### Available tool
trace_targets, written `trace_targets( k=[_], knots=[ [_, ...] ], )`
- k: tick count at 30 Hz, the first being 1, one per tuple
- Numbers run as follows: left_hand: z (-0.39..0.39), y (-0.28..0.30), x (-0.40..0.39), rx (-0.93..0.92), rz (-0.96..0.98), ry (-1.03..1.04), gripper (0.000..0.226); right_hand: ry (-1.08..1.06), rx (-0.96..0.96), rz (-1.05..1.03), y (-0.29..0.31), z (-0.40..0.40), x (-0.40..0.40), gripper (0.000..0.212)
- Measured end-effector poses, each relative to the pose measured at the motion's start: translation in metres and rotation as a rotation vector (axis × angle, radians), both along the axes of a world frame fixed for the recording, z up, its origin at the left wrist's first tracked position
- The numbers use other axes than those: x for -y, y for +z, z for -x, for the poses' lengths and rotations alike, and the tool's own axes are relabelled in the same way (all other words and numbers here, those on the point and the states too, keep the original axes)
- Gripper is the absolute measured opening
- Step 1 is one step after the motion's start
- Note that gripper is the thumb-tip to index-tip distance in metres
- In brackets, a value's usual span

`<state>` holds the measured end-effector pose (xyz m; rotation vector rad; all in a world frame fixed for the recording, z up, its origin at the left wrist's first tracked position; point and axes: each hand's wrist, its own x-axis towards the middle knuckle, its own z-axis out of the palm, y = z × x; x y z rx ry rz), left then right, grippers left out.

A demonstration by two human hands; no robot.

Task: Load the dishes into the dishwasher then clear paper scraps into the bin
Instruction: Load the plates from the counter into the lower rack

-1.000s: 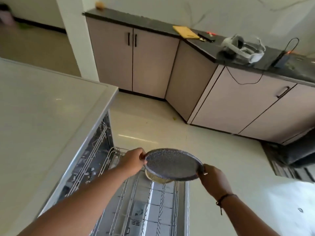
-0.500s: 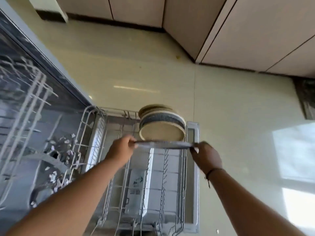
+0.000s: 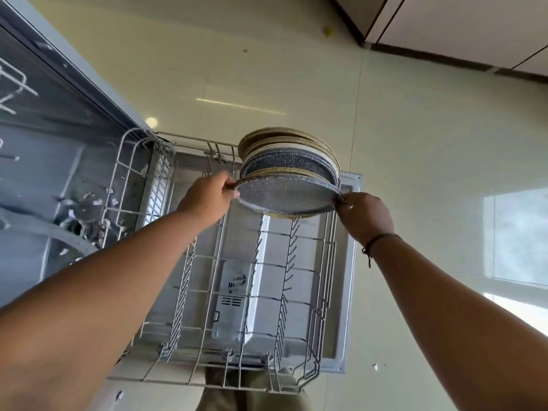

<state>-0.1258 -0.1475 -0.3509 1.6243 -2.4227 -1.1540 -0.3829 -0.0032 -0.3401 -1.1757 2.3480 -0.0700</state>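
Observation:
A grey speckled plate is held on edge over the far end of the pulled-out lower dishwasher rack. My left hand pinches its left rim and my right hand pinches its right rim. Just behind it, several plates stand upright in the rack's tines, beige, white and grey. Paper scraps lie scattered inside the dishwasher tub at the left.
The open dishwasher door lies flat under the rack. The worktop edge runs along the upper left. Pale cabinets stand at the upper right across the tiled floor. A small scrap lies on the floor near the door.
Both hands have lowered the plate toward the stacked plates and tipped it up, so its speckled face shows. My view has dropped lower over the rack.

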Motion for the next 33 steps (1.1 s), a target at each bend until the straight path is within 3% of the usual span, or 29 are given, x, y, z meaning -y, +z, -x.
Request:
trace_targets(
  k=[3, 7, 11, 17, 21, 28, 33],
  knots=[
    [0.000, -0.011, 0.001, 0.023, -0.006, -0.003, 0.017, 0.003, 0.006, -0.065, -0.010, 0.000, 0.000, 0.040],
    [-0.005, -0.028, -0.005, 0.058, -0.091, 0.009, 0.018, 0.050, 0.023, -0.186, -0.028, -0.004, -0.002, 0.026],
    [-0.008, -0.038, -0.016, 0.043, -0.143, 0.065, 0.015, 0.010, 0.046, -0.209, -0.037, -0.006, -0.002, 0.030],
    [0.006, -0.020, -0.035, 0.072, -0.155, 0.038, 0.068, -0.205, 0.284, 0.000, -0.034, -0.007, -0.010, 0.041],
    [-0.004, 0.001, -0.054, 0.087, -0.183, 0.075, 0.082, -0.287, 0.390, 0.012, -0.017, -0.020, -0.023, 0.054],
    [-0.063, 0.087, -0.136, 0.065, -0.182, 0.123, 0.085, 0.126, 0.217, -0.270, 0.052, -0.074, -0.068, 0.069],
    [-0.126, 0.171, -0.207, 0.174, -0.013, 0.057, 0.088, 0.589, 0.016, -0.248, 0.123, -0.136, -0.078, 0.074]
  ],
)
